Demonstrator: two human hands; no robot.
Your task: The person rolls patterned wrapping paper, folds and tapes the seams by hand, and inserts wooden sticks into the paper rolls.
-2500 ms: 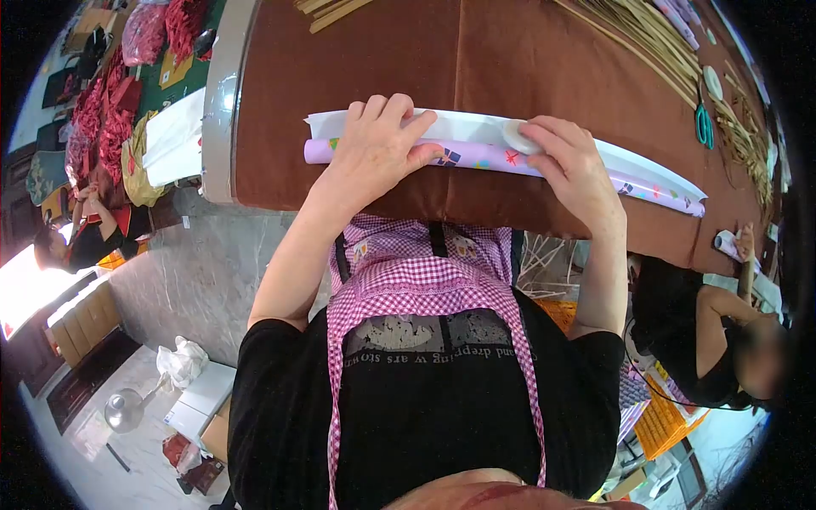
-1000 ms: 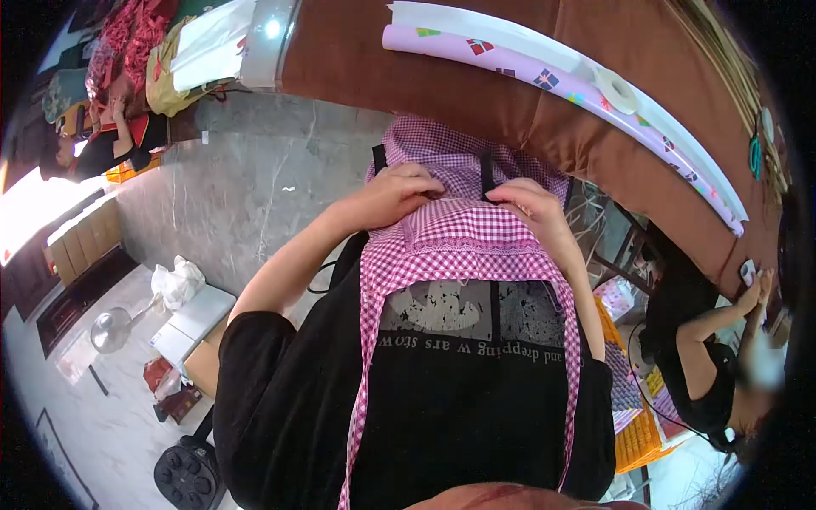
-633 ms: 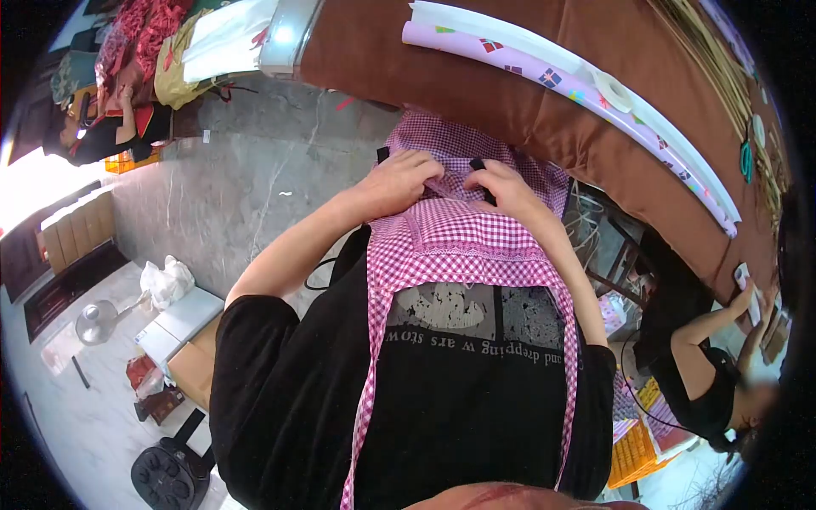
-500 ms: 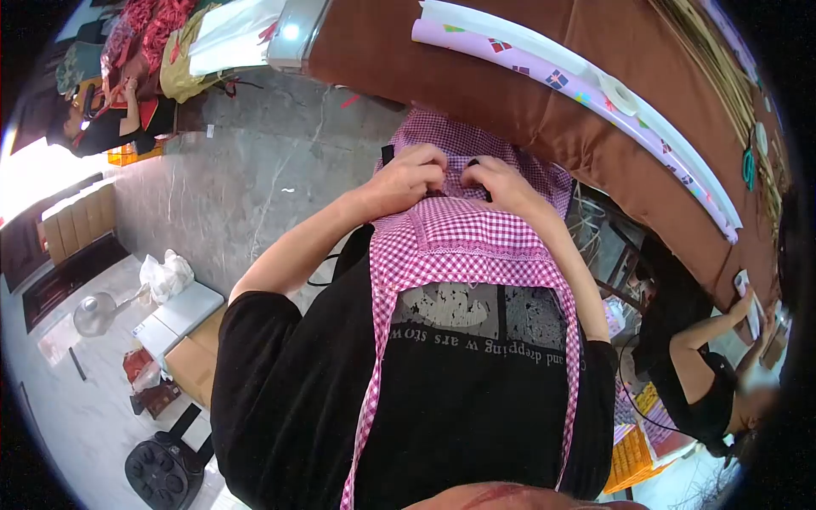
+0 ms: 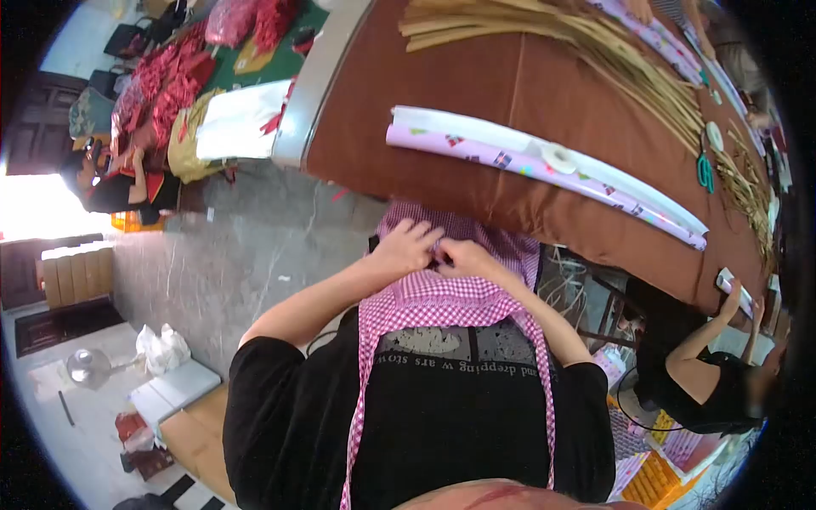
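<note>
A pink-and-white checked apron (image 5: 446,293) hangs from my neck over a black T-shirt, its lower part reaching the table edge. At waist height my left hand (image 5: 410,248) bends over the apron, its finger ends gathered at the cloth and its knuckles spread. Touching it from the other side, my right hand (image 5: 466,257) is curled with thumb and forefinger pinched at the same spot. A small dark bit shows between the hands; whether it is a strap or a fold is unclear. The fingertips are partly hidden.
Ahead stands a brown-covered table (image 5: 357,153) with a patterned paper roll (image 5: 510,161), a tape roll (image 5: 558,157), teal scissors (image 5: 705,172) and dried stalks (image 5: 544,30). A person (image 5: 701,374) works at right, another (image 5: 119,183) at far left. A cardboard box (image 5: 200,433) stands behind left.
My view has tilted up, showing more of the table and lowering the hands in the picture. My left fingers have fanned out more and the two hands are closer together.
</note>
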